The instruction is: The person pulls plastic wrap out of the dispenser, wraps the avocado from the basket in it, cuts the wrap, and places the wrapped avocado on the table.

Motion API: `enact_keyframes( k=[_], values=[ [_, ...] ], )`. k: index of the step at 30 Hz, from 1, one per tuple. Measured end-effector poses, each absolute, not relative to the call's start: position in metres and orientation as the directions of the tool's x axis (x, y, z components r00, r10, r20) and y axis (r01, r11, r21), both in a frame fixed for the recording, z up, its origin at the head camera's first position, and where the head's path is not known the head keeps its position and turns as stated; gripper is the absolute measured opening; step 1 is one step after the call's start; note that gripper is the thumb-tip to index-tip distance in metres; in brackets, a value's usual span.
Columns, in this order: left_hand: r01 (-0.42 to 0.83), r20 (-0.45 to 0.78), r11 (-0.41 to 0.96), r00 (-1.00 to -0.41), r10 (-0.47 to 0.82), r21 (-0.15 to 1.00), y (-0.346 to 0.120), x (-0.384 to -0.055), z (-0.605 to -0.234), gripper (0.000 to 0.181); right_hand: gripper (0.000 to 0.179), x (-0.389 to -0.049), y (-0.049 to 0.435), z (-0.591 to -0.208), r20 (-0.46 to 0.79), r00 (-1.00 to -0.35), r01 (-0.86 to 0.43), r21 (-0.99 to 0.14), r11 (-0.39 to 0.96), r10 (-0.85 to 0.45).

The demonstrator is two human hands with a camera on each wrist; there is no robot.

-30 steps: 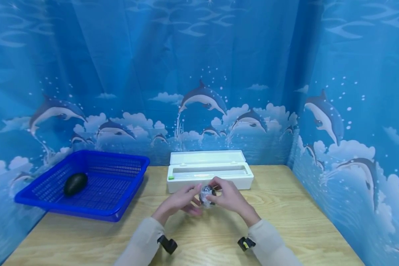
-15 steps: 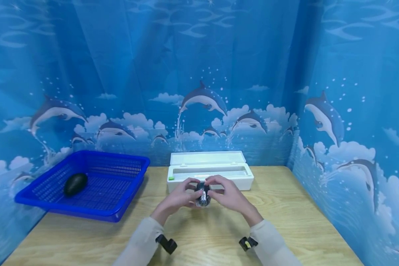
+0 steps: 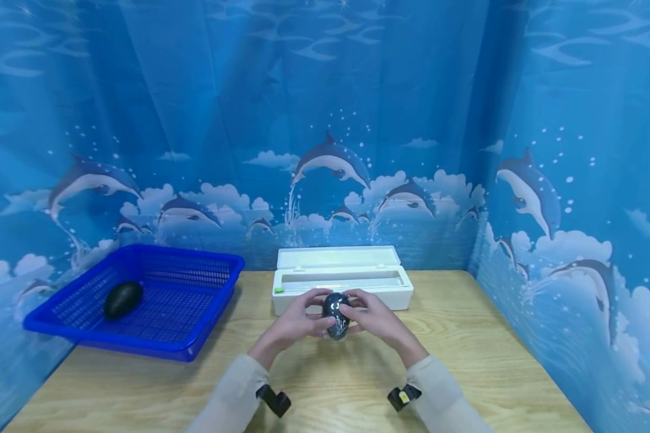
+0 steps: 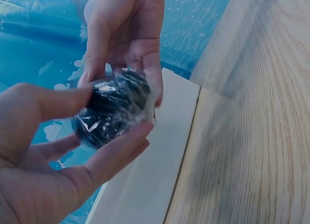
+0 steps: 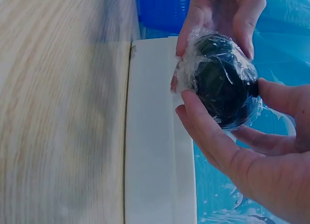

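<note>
Both hands hold a dark avocado [image 3: 334,307] above the table, in front of the white box. Clear plastic wrap [image 5: 190,71] covers it, bunched and crinkled on the underside in the right wrist view. My left hand [image 3: 294,326] grips its left side, thumb on the near face and fingers round the far side. From the right, my right hand [image 3: 380,322] grips it likewise, thumb on top. In the left wrist view the wrapped avocado [image 4: 118,108] sits between the fingertips of both hands.
Behind the hands stands a long white cling film box [image 3: 352,299], lid raised, with a green piece [image 3: 278,290] at its left end. A blue basket [image 3: 189,344] at the left holds another dark avocado [image 3: 123,299]. Patterned blue curtain [image 3: 325,90] surrounds the wooden table [image 3: 466,337].
The hands have turned the wrapped avocado, so a smooth glossy dark side now faces up instead of the crinkled wrap. The left hand, loose beside it a second ago, now grips it. Basket and box are unmoved.
</note>
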State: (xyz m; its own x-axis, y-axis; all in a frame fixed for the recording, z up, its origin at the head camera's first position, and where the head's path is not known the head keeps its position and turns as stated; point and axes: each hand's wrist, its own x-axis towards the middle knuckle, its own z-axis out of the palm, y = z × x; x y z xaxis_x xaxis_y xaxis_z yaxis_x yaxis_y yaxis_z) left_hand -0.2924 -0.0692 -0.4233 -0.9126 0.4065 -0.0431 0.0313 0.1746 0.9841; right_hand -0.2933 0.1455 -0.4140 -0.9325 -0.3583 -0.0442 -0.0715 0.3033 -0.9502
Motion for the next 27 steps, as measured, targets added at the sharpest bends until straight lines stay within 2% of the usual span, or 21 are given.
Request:
enact_keyframes(
  k=[6,27],
  values=[
    [-0.012,-0.067,0.142,-0.918,0.391,0.99,-0.0684,-0.2943,-0.4235,0.049,0.052,-0.2933,0.1471,-0.4145,-0.011,-0.929,-0.101,-0.954,0.282,-0.371],
    [0.032,-0.028,0.134,-0.907,0.421,0.99,-0.0649,-0.2921,-0.4273,0.049,0.049,-0.292,0.1473,-0.4156,-0.013,-0.928,-0.111,-0.944,0.31,-0.373]
  ],
)
